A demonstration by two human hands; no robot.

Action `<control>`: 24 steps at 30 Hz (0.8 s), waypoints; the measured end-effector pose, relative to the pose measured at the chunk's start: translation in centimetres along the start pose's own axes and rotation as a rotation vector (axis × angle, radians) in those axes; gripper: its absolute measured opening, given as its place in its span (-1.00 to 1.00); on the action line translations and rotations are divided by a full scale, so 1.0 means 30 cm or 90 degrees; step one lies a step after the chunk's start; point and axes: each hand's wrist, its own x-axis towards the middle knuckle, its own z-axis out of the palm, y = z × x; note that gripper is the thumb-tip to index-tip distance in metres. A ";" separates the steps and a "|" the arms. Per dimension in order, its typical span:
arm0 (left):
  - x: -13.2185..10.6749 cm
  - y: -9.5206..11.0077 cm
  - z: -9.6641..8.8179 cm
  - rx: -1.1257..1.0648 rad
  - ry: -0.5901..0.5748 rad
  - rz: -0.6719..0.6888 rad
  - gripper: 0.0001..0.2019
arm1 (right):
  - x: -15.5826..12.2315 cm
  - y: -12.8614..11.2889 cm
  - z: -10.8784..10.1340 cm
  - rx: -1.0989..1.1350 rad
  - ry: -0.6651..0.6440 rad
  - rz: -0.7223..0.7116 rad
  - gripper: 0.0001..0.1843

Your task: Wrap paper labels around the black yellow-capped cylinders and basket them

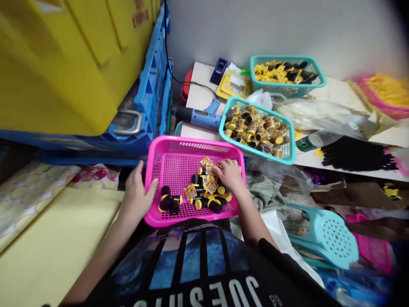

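Observation:
A pink plastic basket (169,157) lies before my body. Inside are several small black cylinders with yellow ends (174,204), some in a cluster at the left and more in a pile at the right. Small printed yellow labels or sleeves (191,192) lie among that pile. My left hand (138,192) is at the basket's left rim, thumb and fingers apart, with nothing in it. Over the right-hand pile is my right hand (230,174), its fingers bent and somewhat spread, touching or just above the labels. Its fingertips are partly hidden.
Beyond stands a teal basket (292,147) full of labelled pieces, beside a blue heat gun (204,118). Another teal basket (287,87) holds yellow and black parts. Blue crates (150,85) with yellow boards rise at the left. A light-blue stool (335,238) is at the right.

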 end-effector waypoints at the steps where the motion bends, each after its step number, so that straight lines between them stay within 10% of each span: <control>1: 0.010 0.013 -0.011 0.033 0.045 0.052 -0.39 | 0.004 -0.015 0.022 -0.008 0.020 0.038 -0.58; 5: 0.045 0.089 -0.042 0.004 0.115 0.191 -0.65 | 0.032 -0.023 0.054 0.029 0.003 0.095 -0.70; 13: 0.112 0.267 0.056 -0.168 -0.044 0.266 -0.82 | 0.063 0.008 0.077 0.060 -0.011 0.088 -0.67; 18: 0.143 0.313 0.080 -0.185 -0.214 0.185 -0.83 | 0.062 0.044 0.071 0.208 0.027 0.048 -0.70; 24: 0.154 0.352 0.098 -0.260 -0.289 -0.004 -0.80 | 0.016 0.019 -0.013 0.591 0.006 0.031 -0.29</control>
